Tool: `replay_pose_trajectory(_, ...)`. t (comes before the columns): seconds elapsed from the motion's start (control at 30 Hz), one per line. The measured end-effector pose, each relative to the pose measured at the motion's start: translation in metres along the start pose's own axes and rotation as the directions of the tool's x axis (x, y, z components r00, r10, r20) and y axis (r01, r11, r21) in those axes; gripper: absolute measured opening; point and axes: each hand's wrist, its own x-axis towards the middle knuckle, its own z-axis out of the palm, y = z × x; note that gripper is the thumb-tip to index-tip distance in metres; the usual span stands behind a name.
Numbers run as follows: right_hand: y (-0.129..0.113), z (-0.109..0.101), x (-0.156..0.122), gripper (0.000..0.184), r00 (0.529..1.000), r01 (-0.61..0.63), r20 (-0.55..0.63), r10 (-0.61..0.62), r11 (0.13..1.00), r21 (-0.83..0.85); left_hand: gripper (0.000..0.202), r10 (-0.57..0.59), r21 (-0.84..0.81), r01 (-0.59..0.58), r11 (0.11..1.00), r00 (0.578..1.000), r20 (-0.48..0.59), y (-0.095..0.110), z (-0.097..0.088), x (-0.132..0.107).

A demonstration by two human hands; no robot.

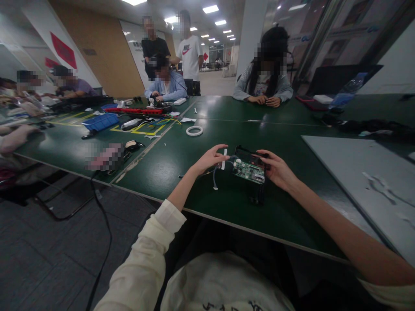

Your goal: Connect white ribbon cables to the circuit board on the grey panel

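My right hand (277,169) is closed round the right side of a black open case (246,152). A green circuit board (248,170) sits at the front of that case, tilted toward me, with a metal port near its lower right corner. From the board's left end runs a grey cable (215,177), its loose end hanging near the table. My left hand (210,159) is at this cable, beside a narrow white strip (224,160) that stands across it. Thumb and forefinger tips are a little apart there; the lower fingers are partly hidden.
On the green table (207,194) lies a white ring (194,131) beyond my left hand. A grey board (366,172) with cables occupies the right side. Farther left are a blue bin (100,122) and a pouch (106,157). A person (267,73) sits opposite; others are behind and left.
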Motion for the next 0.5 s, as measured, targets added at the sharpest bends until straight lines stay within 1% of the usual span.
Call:
replay_pose_trajectory(0.1,0.0002,-0.0015,0.0008,0.027,1.000,0.010,-0.006,-0.010,1.000,0.006,0.053,-0.128,-0.061,0.128,0.990,0.992,0.007,-0.0031,-0.0008,0.0020)
replay_pose_trajectory(0.13,0.0001,-0.0019,0.0010,0.027,1.000,0.013,-0.011,-0.013,1.000,0.010,0.048,-0.153,-0.073,0.154,0.985,0.988,0.016,-0.0039,-0.0010,0.0024)
replay_pose_trajectory(0.2,-0.0001,-0.0028,0.0013,0.026,1.000,0.021,-0.017,-0.021,1.000,0.011,0.039,-0.168,-0.075,0.172,0.982,0.984,0.052,-0.0045,-0.0014,0.0023)
replay_pose_trajectory(0.33,-0.0007,-0.0042,0.0015,0.027,0.999,0.031,-0.010,-0.031,0.999,-0.020,0.037,-0.139,-0.018,0.141,0.990,0.985,0.099,-0.0025,-0.0017,-0.0002)
replay_pose_trajectory(0.4,-0.0009,-0.0045,0.0016,0.027,1.000,0.017,-0.001,-0.017,0.999,-0.035,0.036,-0.114,0.018,0.113,0.993,0.989,0.097,-0.0016,-0.0019,-0.0011)
replay_pose_trajectory(0.5,-0.0004,-0.0038,0.0021,0.027,0.999,-0.023,0.024,0.024,0.999,-0.030,0.036,-0.070,0.056,0.067,0.996,0.996,0.062,-0.0009,-0.0041,-0.0012)
